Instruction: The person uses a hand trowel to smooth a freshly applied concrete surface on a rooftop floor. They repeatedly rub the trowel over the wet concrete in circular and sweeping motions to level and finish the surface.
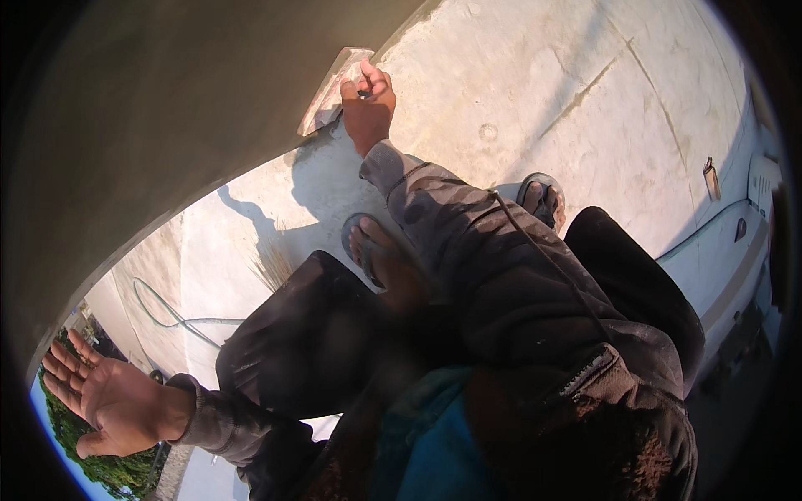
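My right hand (369, 104) is closed round the handle of a flat plastering trowel (320, 113), reaching far forward at the foot of the wall. The trowel's pale, smeared blade lies along the lower edge of the smooth grey-brown wall (184, 92), where it meets the floor. Fingers cover most of the handle. Off to the left, my left hand (121, 401) is held out with its palm showing and fingers spread, holding nothing. It is near the far left end of the wall; whether it touches the wall I cannot tell.
I squat on a pale, cracked floor (468, 92), sandalled feet (373, 250) beneath me. Bristles (274, 260) stick out beside my left knee. A green hose (180, 321) loops at the left. A small brownish object (711, 179) lies far right, near a dark cable (702, 227).
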`<state>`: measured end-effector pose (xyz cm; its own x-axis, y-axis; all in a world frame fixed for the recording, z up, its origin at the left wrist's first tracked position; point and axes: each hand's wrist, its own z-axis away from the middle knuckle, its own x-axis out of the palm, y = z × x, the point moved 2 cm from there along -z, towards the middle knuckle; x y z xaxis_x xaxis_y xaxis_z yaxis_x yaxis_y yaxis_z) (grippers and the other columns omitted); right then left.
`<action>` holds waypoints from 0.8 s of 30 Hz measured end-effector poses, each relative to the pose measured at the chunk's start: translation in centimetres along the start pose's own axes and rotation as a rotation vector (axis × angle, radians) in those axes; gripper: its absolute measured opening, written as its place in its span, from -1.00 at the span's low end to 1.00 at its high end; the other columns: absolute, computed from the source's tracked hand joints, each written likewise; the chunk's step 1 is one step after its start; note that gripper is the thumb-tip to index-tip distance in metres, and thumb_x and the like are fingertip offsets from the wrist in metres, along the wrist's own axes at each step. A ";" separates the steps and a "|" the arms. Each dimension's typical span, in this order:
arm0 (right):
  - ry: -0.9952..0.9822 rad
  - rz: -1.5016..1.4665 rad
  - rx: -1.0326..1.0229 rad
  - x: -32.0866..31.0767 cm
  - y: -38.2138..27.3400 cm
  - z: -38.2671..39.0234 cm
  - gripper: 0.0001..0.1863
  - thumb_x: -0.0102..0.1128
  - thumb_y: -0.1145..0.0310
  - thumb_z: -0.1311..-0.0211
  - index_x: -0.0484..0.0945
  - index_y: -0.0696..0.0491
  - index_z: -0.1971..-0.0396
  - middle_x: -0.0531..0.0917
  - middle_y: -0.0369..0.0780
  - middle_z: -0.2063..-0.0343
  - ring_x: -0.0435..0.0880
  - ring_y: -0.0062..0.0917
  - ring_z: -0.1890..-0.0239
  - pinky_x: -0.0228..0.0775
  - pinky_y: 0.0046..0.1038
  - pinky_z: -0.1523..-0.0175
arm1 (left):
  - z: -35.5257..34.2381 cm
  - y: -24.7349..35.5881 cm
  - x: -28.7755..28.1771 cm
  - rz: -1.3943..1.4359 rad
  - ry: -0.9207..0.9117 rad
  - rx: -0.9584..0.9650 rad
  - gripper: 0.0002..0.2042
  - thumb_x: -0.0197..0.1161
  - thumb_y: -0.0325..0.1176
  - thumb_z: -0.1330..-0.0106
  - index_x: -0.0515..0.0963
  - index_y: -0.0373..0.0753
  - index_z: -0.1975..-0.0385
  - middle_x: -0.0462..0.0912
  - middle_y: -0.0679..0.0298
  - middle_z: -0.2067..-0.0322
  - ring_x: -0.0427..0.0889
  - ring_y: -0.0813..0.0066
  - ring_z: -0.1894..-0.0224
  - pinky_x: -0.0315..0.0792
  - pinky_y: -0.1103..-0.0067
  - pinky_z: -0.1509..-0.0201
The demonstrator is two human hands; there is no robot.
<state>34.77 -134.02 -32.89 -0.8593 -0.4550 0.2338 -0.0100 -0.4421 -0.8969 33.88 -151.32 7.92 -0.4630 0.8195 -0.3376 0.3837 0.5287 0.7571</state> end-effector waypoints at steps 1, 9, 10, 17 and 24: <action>0.012 0.107 -0.112 0.3 1.0 0.7 -0.47 0.31 0.55 -0.21 0.46 0.34 -0.19 0.43 -0.33 0.22 0.40 -0.71 0.31 0.41 -0.64 0.09 | 0.0 -0.2 0.2 0.014 -0.009 -0.010 0.00 -0.62 0.36 -0.48 -0.13 -0.66 -0.44 -0.11 -0.35 -0.48 -0.16 -0.23 -0.58 -0.33 -0.10 -0.64; -0.093 0.093 -0.112 -1.0 1.8 5.6 -0.52 0.24 0.48 -0.30 0.46 0.22 -0.21 0.48 -0.36 0.24 0.43 -0.77 0.29 0.37 -0.64 0.20 | -3.4 -1.6 -3.4 1.285 -1.047 -0.093 -0.06 -0.54 0.32 -0.52 -0.03 -0.61 -0.44 -0.04 -0.31 -0.47 -0.06 -0.15 -0.56 -0.28 -0.05 -0.64; 0.011 0.050 -0.128 -2.2 1.8 2.2 -0.52 0.22 0.48 -0.31 0.44 0.22 -0.22 0.49 -0.37 0.23 0.42 -0.78 0.29 0.35 -0.65 0.21 | -3.3 -1.7 -3.4 1.286 -1.040 -0.090 -0.07 -0.52 0.31 -0.53 -0.02 -0.60 -0.44 -0.03 -0.30 -0.47 -0.05 -0.14 -0.55 -0.27 -0.04 -0.64; 0.348 0.237 -0.284 -6.9 -6.8 -23.1 -0.46 0.12 0.10 -0.39 0.58 0.35 0.56 0.64 -0.09 0.64 0.60 -0.30 0.56 0.34 -0.13 0.41 | -2.9 -2.9 -4.3 1.323 -0.971 -0.146 -0.05 -0.55 0.34 -0.52 0.02 -0.59 -0.44 -0.03 -0.26 -0.50 -0.10 -0.16 -0.57 -0.29 -0.10 -0.64; 0.080 -0.042 -0.013 1.0 0.0 -2.6 -0.62 0.29 0.48 -0.32 0.48 0.29 -0.08 0.53 -0.37 0.34 0.46 -0.74 0.34 0.36 -0.64 0.26 | -3.2 -1.8 -4.9 1.231 -0.927 -0.157 -0.08 -0.54 0.30 -0.54 0.06 -0.61 -0.42 0.02 -0.28 -0.47 -0.05 -0.17 -0.55 -0.25 -0.12 -0.63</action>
<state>32.55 -132.50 -33.67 -0.8960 -0.3729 0.2410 -0.0528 -0.4494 -0.8918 32.87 -157.00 10.04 0.7279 0.5922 0.3456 0.0304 -0.5313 0.8466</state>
